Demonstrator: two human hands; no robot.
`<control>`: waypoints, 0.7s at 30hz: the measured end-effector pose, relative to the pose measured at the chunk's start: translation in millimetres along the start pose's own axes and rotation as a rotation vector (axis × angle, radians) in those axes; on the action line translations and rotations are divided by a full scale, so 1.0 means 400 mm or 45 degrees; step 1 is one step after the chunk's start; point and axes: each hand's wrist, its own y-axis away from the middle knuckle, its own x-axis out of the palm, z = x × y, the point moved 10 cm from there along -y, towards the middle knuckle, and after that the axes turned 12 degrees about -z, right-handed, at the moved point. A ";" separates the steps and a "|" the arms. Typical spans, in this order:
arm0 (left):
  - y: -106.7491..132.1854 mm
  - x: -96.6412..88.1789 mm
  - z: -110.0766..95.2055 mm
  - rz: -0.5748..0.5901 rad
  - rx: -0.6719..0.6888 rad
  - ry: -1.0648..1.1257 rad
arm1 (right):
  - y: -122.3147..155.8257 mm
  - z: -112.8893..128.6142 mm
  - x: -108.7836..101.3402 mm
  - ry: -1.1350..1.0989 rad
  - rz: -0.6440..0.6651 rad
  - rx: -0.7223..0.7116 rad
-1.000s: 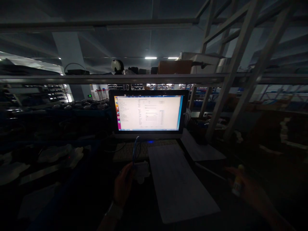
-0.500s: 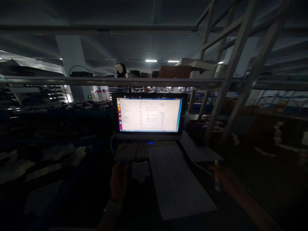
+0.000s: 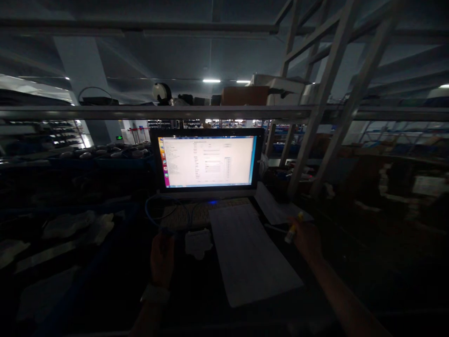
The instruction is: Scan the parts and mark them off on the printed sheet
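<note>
My right hand (image 3: pixel 306 238) is closed around a yellow-and-white marker (image 3: pixel 291 233), tilted, at the right of the papers. The darkness blurs its details. My left hand (image 3: pixel 162 256) has its fingers curled at the near edge of the keyboard (image 3: pixel 182 216), by a blue cable (image 3: pixel 148 213); what is in those fingers is too dark to make out. Just right of it lies a small pale flat part (image 3: pixel 198 243) with an uneven outline. A long white sheet (image 3: pixel 250 257) lies between the hands, its far end over the keyboard.
A lit monitor (image 3: pixel 209 161) stands behind the keyboard, under a metal shelf (image 3: pixel 210 112) bearing a brown box (image 3: pixel 244 96). Another paper (image 3: pixel 277 208) lies right of the keyboard. At left, a blue bin (image 3: pixel 105 252) holds pale plastic pieces. Metal posts (image 3: pixel 322 103) rise at right.
The view has shifted, so most things sit further left and slightly higher. My right hand has come inward with the marker, closer to the papers. My left hand stays by the pale part.
</note>
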 end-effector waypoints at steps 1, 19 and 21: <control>-0.001 -0.002 0.000 -0.003 0.000 -0.015 | 0.003 -0.008 -0.003 -0.048 -0.011 0.030; 0.004 0.011 0.000 0.090 -0.133 -0.149 | 0.027 -0.050 -0.017 -0.538 -0.116 0.339; 0.006 0.010 0.002 0.104 -0.160 -0.161 | 0.026 -0.049 -0.022 -0.544 -0.119 0.351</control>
